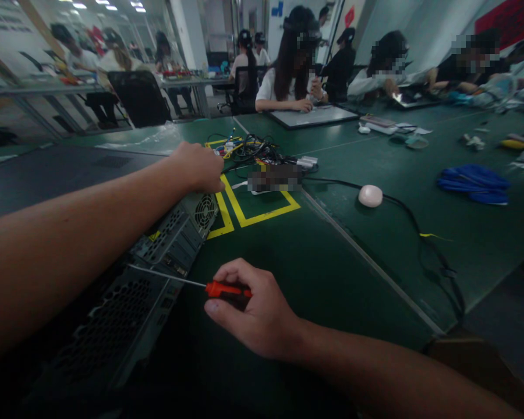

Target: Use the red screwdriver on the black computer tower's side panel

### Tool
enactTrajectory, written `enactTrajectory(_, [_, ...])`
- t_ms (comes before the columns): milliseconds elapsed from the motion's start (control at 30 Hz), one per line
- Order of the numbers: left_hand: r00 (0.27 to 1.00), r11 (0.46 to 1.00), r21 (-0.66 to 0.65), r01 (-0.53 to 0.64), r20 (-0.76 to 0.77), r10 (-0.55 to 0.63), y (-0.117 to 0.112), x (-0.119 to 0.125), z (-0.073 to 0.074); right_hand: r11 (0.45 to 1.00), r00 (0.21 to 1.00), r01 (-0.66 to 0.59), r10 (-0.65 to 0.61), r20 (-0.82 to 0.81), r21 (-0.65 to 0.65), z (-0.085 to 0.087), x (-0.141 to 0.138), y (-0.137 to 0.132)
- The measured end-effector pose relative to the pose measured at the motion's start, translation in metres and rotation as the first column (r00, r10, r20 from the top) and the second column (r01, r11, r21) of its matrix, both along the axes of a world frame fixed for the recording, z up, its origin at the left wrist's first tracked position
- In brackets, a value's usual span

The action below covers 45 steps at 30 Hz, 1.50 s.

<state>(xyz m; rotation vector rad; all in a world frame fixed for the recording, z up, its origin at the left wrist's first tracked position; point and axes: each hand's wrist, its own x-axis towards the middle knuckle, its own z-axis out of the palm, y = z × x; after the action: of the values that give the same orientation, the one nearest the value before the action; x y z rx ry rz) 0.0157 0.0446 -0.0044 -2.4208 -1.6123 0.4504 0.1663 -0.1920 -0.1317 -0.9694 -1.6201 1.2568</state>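
A red-and-black screwdriver [227, 293] is gripped by its handle in my right hand [262, 311]. Its thin metal shaft points left to the rear panel of a computer case [170, 244], and the tip meets or nearly meets the panel in the dark area under my left forearm. The case lies on its side on the left of the table, its fan grille and slots facing me. My left hand [198, 167] is curled over the far rear corner of the case, with most fingertips hidden. My left forearm crosses the case and covers part of it.
Yellow tape frames [266, 218] mark the green table [314, 267]. Beyond lie tangled cables [259, 148]. A pinkish-white rounded object [370, 196] sits beside a black cord [410, 215]; a blue bundle [474, 183] is at right. Several people sit across the table.
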Motion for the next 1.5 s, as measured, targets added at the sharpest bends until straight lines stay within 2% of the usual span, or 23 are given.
enactTrajectory(167, [0.997, 1.0, 0.006, 0.021, -0.069, -0.021, -0.003, 0.002, 0.002, 0.999, 0.999, 0.003, -0.002, -0.035, 0.046, 0.003, 0.001, 0.001])
enactTrajectory(400, [0.994, 0.999, 0.021, 0.032, -0.104, -0.03, -0.006, 0.003, 0.003, 0.999, 1.0, 0.021, -0.021, 0.006, 0.032, 0.0, 0.0, 0.0])
enactTrajectory(667, [1.0, 1.0, 0.005, 0.015, 0.017, -0.015, -0.001, 0.0, 0.0, 0.999, 1.0, 0.005, -0.005, -0.01, 0.034, 0.003, 0.001, 0.0])
enactTrajectory(900, [0.996, 1.0, 0.015, 0.025, -0.085, -0.024, -0.005, 0.003, 0.004, 1.0, 1.0, 0.004, -0.004, 0.015, 0.014, 0.001, 0.001, 0.0])
enactTrajectory(1333, [0.998, 1.0, 0.01, 0.003, -0.059, -0.002, -0.006, 0.004, 0.004, 1.0, 1.0, 0.011, -0.011, 0.012, 0.011, 0.003, 0.002, 0.0])
enactTrajectory(1500, [0.989, 1.0, 0.011, 0.011, -0.146, -0.009, -0.011, 0.007, 0.006, 1.0, 0.999, 0.024, -0.024, 0.025, 0.019, 0.002, 0.002, 0.0])
